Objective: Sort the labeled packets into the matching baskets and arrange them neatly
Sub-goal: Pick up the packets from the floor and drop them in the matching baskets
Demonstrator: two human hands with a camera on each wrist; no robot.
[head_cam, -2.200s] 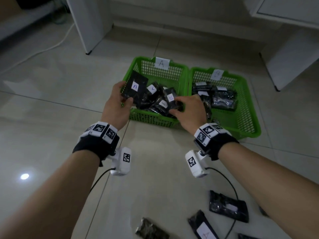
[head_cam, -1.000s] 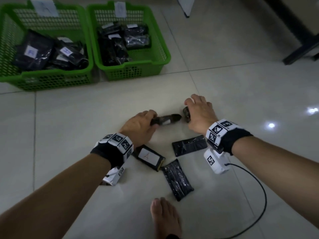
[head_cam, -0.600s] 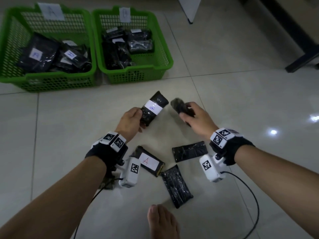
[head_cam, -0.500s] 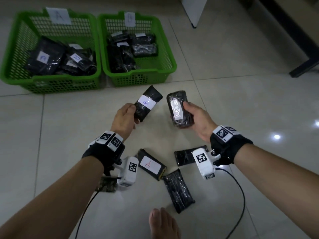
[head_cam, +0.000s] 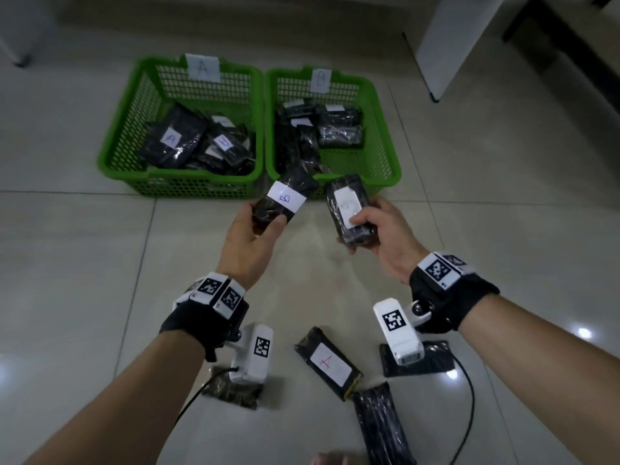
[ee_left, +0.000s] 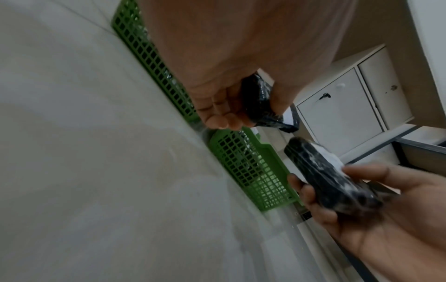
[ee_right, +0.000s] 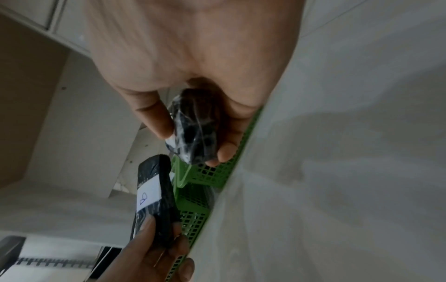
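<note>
My left hand (head_cam: 250,229) grips a black packet (head_cam: 285,201) with a white label marked B, held just in front of the baskets. My right hand (head_cam: 379,229) holds a second black packet (head_cam: 349,209), thumb on its white label, whose letter is faint. Two green baskets stand side by side on the floor: basket A (head_cam: 134,105) on the left and basket B (head_cam: 379,105) on the right, each holding several black packets. In the left wrist view the fingers (ee_left: 224,116) curl round the packet (ee_left: 260,106); in the right wrist view the packet (ee_right: 193,129) sits between thumb and fingers.
On the floor near me lie a packet labelled A (head_cam: 327,362), a face-down packet (head_cam: 382,427), another (head_cam: 432,360) under the right wrist camera, and one (head_cam: 235,392) under the left. A cable (head_cam: 471,411) trails right. White furniture (head_cam: 446,45) stands at the back right.
Both hands left basket A, picked a packet each from the floor, turned the labels up and carried them forward to just in front of the baskets.
</note>
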